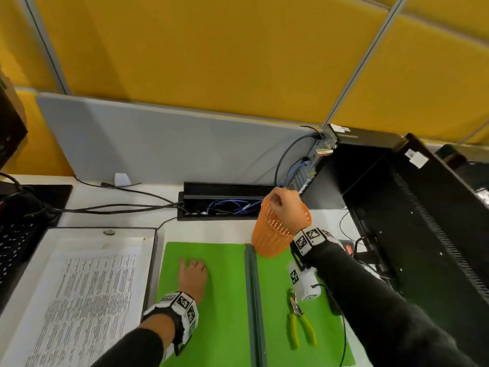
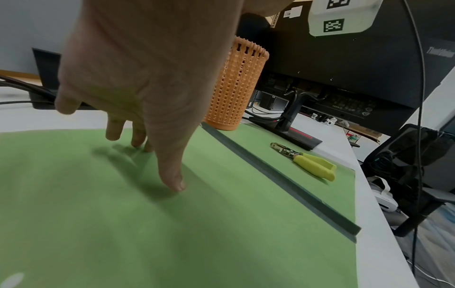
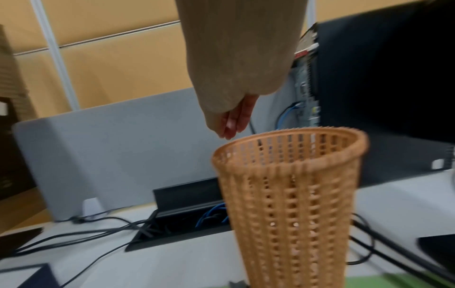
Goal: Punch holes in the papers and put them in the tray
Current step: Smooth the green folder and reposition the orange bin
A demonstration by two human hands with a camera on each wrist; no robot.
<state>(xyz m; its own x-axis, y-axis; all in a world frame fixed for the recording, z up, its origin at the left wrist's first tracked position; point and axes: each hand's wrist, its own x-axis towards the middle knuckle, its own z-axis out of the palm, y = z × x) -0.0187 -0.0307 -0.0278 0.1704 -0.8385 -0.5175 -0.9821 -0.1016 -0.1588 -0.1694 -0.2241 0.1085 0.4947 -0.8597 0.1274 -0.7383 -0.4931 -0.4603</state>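
Note:
An open green folder (image 1: 219,313) with a grey spine (image 1: 252,300) lies on the white desk. My left hand (image 1: 193,271) rests on its left leaf, fingers spread and fingertips (image 2: 181,186) touching the green sheet (image 2: 123,224). A yellow-handled hole punch (image 1: 297,319) lies on the right leaf, untouched, also visible in the left wrist view (image 2: 307,161). My right hand (image 1: 283,206) hovers over the rim of an orange mesh cup (image 1: 270,239). Its fingers (image 3: 231,126) hang down together, holding nothing I can see. A printed paper (image 1: 87,308) lies in the tray (image 1: 152,274) at left.
A black monitor back (image 1: 423,221) and its stand (image 2: 290,124) crowd the right side. A cable box (image 1: 225,202) with blue wires sits behind the cup (image 3: 290,204). Black cables run left to a keyboard (image 1: 16,242). A grey partition (image 1: 158,144) closes the back.

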